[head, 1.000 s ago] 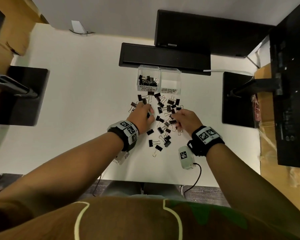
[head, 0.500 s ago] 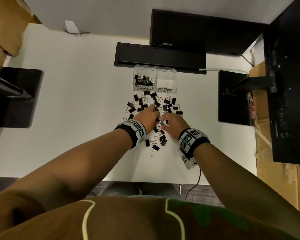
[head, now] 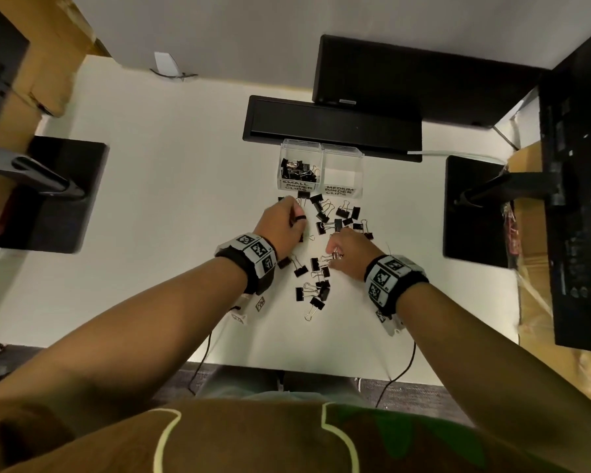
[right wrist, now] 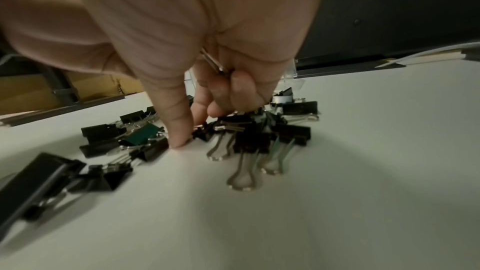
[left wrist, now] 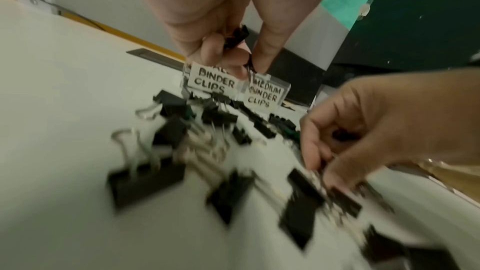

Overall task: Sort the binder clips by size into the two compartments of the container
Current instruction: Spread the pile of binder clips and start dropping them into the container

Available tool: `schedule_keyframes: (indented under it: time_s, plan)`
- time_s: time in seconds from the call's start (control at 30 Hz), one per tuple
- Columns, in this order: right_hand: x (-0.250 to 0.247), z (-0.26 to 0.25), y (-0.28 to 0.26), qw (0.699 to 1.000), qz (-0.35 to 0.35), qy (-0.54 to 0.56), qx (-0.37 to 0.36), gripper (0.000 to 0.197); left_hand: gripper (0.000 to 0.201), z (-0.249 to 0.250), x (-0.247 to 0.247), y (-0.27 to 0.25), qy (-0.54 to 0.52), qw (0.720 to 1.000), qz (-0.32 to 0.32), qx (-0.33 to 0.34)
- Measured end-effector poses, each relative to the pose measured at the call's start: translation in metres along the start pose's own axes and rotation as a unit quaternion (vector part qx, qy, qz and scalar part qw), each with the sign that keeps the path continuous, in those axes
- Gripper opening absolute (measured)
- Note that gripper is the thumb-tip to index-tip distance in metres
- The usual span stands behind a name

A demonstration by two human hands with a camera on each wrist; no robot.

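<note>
A clear two-compartment container (head: 322, 155) stands at the back of the white desk. Its left compartment, labelled small binder clips, holds several black clips (head: 296, 169); the right one (head: 342, 172), labelled medium, looks bare. Loose black binder clips (head: 316, 285) lie scattered in front of it. My left hand (head: 296, 216) hovers just before the small compartment and pinches small black clips (left wrist: 236, 36) in curled fingers. My right hand (head: 335, 255) is down on the pile with clips tucked in its curled fingers (right wrist: 241, 87); a wire handle (right wrist: 213, 63) shows there. Its thumb (right wrist: 179, 137) touches the desk beside a small clip (right wrist: 203, 132).
A long black bar (head: 331, 128) and a monitor (head: 423, 76) stand right behind the container. Black stand bases sit at left (head: 48, 199) and right (head: 475, 209). Cardboard boxes flank the desk. Cables and tagged markers (head: 260, 303) lie near the front edge.
My left hand has lifted from the pile and moved forward to the small-clip compartment with clips in it. My right hand stayed on the pile, shifting slightly right.
</note>
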State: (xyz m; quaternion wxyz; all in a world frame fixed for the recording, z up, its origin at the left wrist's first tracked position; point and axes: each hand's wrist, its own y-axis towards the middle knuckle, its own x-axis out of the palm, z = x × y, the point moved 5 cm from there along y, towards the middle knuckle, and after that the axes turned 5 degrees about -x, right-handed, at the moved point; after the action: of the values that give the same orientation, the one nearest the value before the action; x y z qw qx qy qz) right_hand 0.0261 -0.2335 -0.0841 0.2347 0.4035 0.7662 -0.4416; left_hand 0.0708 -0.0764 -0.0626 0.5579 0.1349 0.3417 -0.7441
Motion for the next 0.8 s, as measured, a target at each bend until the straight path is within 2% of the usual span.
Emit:
schedule_keyframes:
  time_s: [0.07,0.23,0.33,0.4,0.5,0.63,0.7,0.8]
  plan:
    - [0.004,-0.002,0.002,1.000,0.010,0.003,0.000,0.008,0.006,0.011,-0.015,0.009,-0.027,0.999,0.027,0.006]
    - [0.001,-0.003,0.003,0.996,0.047,0.076,0.005,0.011,0.012,0.036,-0.043,0.046,-0.031,0.996,0.078,0.018]
    - [-0.017,-0.003,0.008,0.984,0.096,0.148,0.036,0.004,0.013,0.045,-0.050,0.069,0.007,0.997,0.080,0.022]
    - [-0.036,-0.006,0.016,0.976,0.122,0.176,0.037,0.007,0.013,0.048,-0.048,0.081,0.038,0.997,0.067,0.023]
    - [-0.071,-0.013,0.035,0.974,0.152,0.167,0.034,0.015,0.013,0.049,-0.044,0.093,0.073,0.996,0.050,0.016]
    - [-0.106,-0.026,0.068,0.963,0.188,0.186,0.047,0.014,0.017,0.050,-0.043,0.090,0.054,0.997,0.048,0.027]
    - [-0.117,-0.037,0.082,0.963,0.205,0.171,0.041,0.012,0.020,0.049,-0.046,0.082,0.040,0.997,0.062,0.039]
    - [-0.120,-0.054,0.098,0.975,0.194,0.108,0.030,0.017,0.020,0.042,-0.051,0.063,0.010,0.995,0.095,0.042]
